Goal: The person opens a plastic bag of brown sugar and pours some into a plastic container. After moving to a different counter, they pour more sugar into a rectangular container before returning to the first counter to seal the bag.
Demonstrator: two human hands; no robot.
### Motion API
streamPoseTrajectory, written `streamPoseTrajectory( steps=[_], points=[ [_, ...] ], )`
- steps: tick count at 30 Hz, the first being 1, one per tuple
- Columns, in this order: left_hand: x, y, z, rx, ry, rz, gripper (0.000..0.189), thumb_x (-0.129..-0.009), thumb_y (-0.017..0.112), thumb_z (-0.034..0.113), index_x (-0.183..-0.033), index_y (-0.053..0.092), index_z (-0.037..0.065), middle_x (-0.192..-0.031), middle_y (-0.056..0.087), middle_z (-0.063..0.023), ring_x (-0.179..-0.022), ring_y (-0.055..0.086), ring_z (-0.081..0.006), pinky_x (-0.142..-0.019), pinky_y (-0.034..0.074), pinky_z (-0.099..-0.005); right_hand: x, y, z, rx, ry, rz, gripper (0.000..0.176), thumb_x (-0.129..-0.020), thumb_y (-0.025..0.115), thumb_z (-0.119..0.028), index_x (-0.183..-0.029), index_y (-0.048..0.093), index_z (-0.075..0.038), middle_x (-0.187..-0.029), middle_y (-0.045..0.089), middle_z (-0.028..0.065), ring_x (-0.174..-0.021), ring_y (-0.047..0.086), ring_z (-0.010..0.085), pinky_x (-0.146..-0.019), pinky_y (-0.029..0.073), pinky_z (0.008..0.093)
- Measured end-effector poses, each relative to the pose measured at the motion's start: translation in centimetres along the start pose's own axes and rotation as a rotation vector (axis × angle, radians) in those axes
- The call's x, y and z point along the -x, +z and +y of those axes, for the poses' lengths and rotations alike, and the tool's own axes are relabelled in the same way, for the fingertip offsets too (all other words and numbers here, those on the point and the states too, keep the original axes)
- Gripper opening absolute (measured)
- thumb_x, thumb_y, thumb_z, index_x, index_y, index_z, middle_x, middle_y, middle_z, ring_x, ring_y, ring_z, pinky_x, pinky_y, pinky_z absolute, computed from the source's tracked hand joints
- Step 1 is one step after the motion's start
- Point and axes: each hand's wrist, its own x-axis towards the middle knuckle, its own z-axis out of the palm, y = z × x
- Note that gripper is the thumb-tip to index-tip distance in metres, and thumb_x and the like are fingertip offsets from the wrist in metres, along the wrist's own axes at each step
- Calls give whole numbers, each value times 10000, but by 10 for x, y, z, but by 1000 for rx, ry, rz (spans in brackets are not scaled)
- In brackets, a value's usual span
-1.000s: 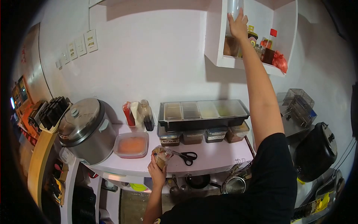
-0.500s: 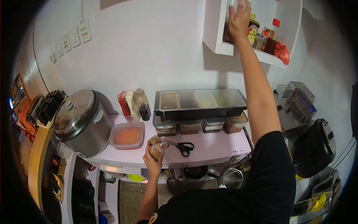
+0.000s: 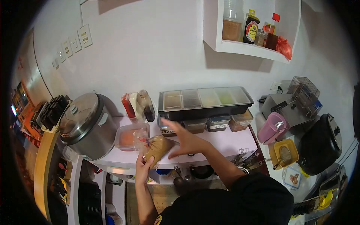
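My left hand point(image 3: 143, 167) grips the bottom of a clear plastic bag of brown powder point(image 3: 157, 147), held tilted above the front edge of the white counter point(image 3: 228, 144). My right hand point(image 3: 185, 140) hovers over the counter with its fingers spread, close to the bag's upper end and holding nothing. It covers the black scissors on the counter. High on the wall shelf point(image 3: 245, 49) stands a tall clear container point(image 3: 232, 23) with brown contents, next to a dark sauce bottle point(image 3: 251, 28).
A steel rice cooker point(image 3: 87, 125) stands at the left, with a lidded tub of orange food point(image 3: 129, 137) beside it. Squeeze bottles point(image 3: 137, 106), a black condiment tray point(image 3: 204, 102) over labelled tubs, a pink pitcher point(image 3: 272, 128), a fryer point(image 3: 296, 103) and a black pot point(image 3: 320, 144) stand around.
My right hand has left the container on the wall shelf and come down to the counter beside the bag. My left hand has lifted and tilted the bag.
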Motion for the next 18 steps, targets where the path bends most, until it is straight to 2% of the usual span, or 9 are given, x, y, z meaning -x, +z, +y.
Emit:
streamPoseTrajectory(
  steps=[1, 4, 5, 8, 9, 10, 11, 14, 18],
  points=[
    [4, 4, 10, -39, 32, -120, 720, -815, 654, 88, -1412, 257, 24, -1256, 515, -137, -1116, 547, -213, -922, 453, -301, 3, 3, 1, -166, 43, -64, 813, -592, 860, -311, -1243, 463, -29, -1219, 510, 140, -1159, 477, 267, -978, 379, 369],
    [16, 27, 16, -3, 175, -264, 701, -819, 621, 16, -1411, 246, 30, -1149, 579, -139, -985, 608, -187, -784, 531, -322, 1, -11, -19, -144, 220, -495, 796, -554, 875, -335, -1191, 509, -28, -1135, 571, 113, -1069, 539, 230, -917, 420, 337],
    [18, 37, 20, 4, 215, -285, 778, -815, 622, 22, -1443, 167, 85, -1181, 558, -160, -983, 612, -232, -807, 535, -387, 4, -13, -21, -153, 173, -423, 787, -520, 866, -351, -1145, 534, -6, -1040, 618, 144, -966, 599, 255, -876, 449, 342],
    [29, 59, 35, 250, 7, -326, 843, -837, 595, 69, -1465, 44, 181, -1277, 484, -202, -1038, 585, -291, -855, 509, -446, 13, -42, -31, 74, 121, -304, 710, -505, 869, -365, -1056, 591, -12, -993, 618, 156, -931, 603, 259, -833, 456, 340],
    [28, 59, 37, 386, -26, -432, 830, -881, 525, 101, -1454, -51, 270, -1342, 402, -240, -1092, 545, -338, -867, 498, -484, 10, -58, -40, 90, 172, -251, 668, -490, 876, -374, -986, 619, -7, -939, 616, 166, -891, 606, 263, -805, 458, 333],
    [27, 60, 36, 371, -9, -466, 813, -892, 508, 107, -1453, -56, 277, -1349, 389, -243, -1104, 536, -337, -865, 500, -481, 16, -77, -45, 119, 381, -163, 754, -483, 884, -361, -1080, 587, -9, -1024, 596, 166, -964, 585, 279, -855, 447, 335],
    [27, 59, 36, 354, 12, -497, 796, -903, 490, 113, -1452, -60, 284, -1356, 375, -246, -1117, 526, -336, -863, 502, -479, 24, -94, -45, 447, 225, 70, 895, -472, 893, -345, -1209, 507, -16, -1180, 542, 153, -1085, 533, 279, -938, 415, 345],
    [29, 53, 36, 208, 10, -462, 732, -935, 443, 106, -1455, -38, 293, -1347, 382, -240, -1112, 527, -319, -864, 502, -446, -9, -155, -98, -74, 180, 567, 966, -520, 883, -253, -1303, 392, 28, -1270, 481, 145, -1191, 465, 262, -1031, 345, 382],
    [31, 40, 21, 159, -30, -334, 699, -935, 437, 87, -1462, 19, 274, -1331, 409, -220, -1094, 536, -289, -869, 492, -396, -50, -281, -117, 648, -133, 741, 718, -578, 875, -265, -1150, 517, -18, -1131, 539, 82, -1062, 510, 197, -939, 392, 338]
  ],
)
